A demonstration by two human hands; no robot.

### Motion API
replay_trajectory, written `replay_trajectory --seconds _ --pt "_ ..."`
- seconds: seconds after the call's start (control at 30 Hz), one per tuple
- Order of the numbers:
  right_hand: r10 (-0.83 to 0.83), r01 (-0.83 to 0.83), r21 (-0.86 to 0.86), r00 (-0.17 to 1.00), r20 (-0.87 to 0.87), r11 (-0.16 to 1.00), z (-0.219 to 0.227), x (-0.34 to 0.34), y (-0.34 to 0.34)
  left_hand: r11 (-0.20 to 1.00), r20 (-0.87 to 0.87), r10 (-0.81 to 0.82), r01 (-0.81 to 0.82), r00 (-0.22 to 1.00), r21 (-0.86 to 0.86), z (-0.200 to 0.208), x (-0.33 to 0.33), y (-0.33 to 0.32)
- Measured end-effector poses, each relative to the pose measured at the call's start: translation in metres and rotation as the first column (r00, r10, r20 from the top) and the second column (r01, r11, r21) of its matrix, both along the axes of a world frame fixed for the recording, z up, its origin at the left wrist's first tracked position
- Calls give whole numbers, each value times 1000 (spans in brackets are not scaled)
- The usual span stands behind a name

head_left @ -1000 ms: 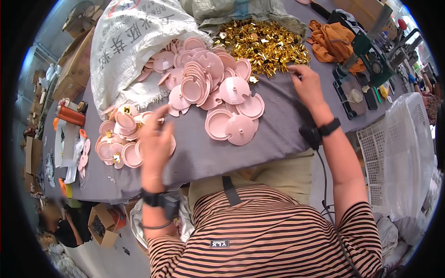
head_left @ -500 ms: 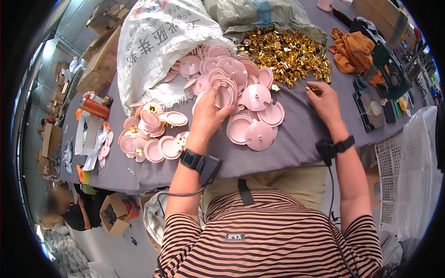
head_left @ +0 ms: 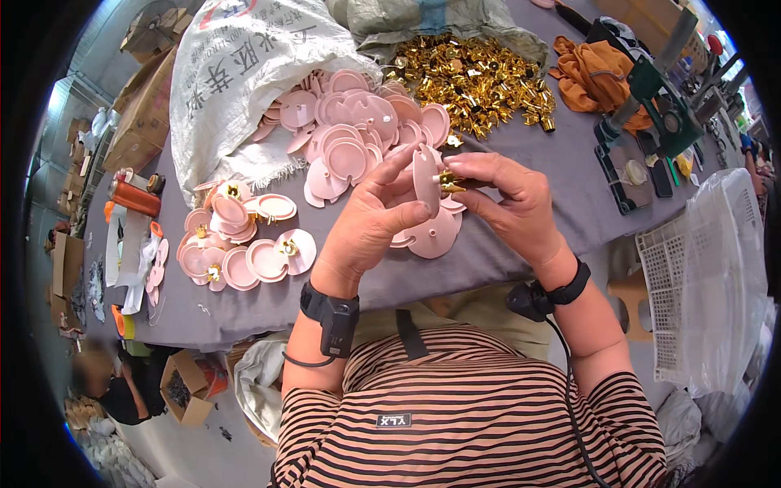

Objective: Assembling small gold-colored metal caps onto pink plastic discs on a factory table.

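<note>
1. A large white woven sack (head_left: pixel 244 73) lies at the table's far left, its mouth open toward the pink discs, with red and dark printed characters on its side.
2. A grey-green bag (head_left: pixel 423 16) sits at the far edge, behind the gold parts.
3. Brown cardboard boxes (head_left: pixel 142 122) stand left of the sack.
4. On the floor at lower left, an open cardboard box (head_left: pixel 185 389) holds what may be small dark parts.

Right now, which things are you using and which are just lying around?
In use: pink disc in left hand; gold clip in right hand; pink disc pile; gold clip heap.
Lying about: orange cloth; white basket; green press.
</note>
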State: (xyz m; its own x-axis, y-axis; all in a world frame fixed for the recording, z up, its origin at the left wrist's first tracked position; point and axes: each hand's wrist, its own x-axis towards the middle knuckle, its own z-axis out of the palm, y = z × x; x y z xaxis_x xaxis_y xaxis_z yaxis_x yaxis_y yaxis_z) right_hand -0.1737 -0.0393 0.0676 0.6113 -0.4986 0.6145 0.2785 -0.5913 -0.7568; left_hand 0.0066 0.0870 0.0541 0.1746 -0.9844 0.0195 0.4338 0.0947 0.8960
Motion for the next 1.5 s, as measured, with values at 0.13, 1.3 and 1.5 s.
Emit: replay_trajectory --seconds 0.13,1.3,1.5 --pt "-82 45 -405 994 -74 913 5 -6 -4 990 3 -98 97 995 100 11 -4 7" --pt "-189 251 231 947 -259 940 -51 -12 -30 599 989 8 -791 -145 -121 16 259 199" --pt "-564 555 -121 774 -288 823 -67 -35 -114 757 934 338 -557 -112 -341 8 138 91"
